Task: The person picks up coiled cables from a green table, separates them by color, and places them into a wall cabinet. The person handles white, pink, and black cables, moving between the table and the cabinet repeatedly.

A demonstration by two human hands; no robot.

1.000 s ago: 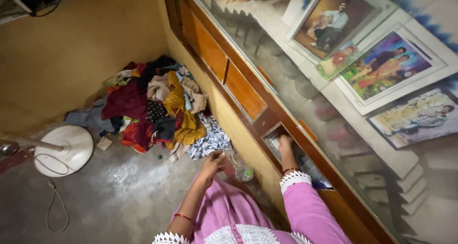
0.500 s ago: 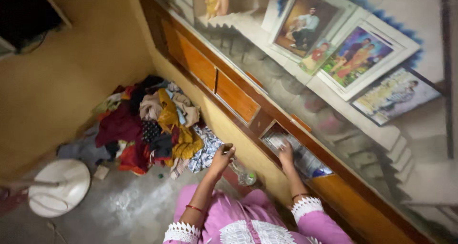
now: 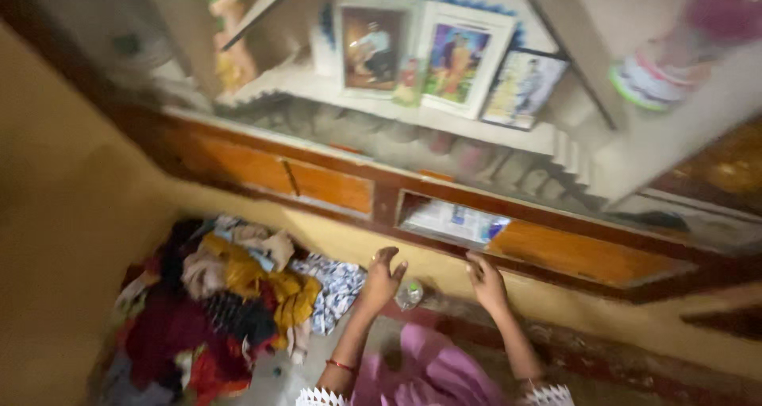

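dim room with ochre walls and a grey concrete floor [image 3: 317, 366]; frame blurred throughout.

wooden wall cabinet with glass-fronted shelves [image 3: 333, 188] across the upper half. framed colour pictures [image 3: 429, 61] upright on a white shelf behind the glass.

open wooden drawer compartment [image 3: 452, 219] in the cabinet's lower band, holding pale flat packets with a blue patch; exact contents too blurred to tell. two closed orange-brown drawer fronts [image 3: 286, 176] to its left, one more to its right.

left hand [image 3: 382, 277]: fingers spread and slightly curled, palm toward the wall, below the compartment. appears empty; a small item between the fingers cannot be ruled out.

right hand [image 3: 486, 283]: fingers extended upward, just under the compartment's lower edge, near or touching the rail. nothing visibly grasped.

small clear plastic bottle with green cap [image 3: 409, 293] on the floor between the two hands, against the wall base.

heap of mixed coloured clothing [image 3: 222, 295] on the floor at left, well apart from the compartment.

status, as judged: compartment open, both hands outside it, contents in place; closing not done.
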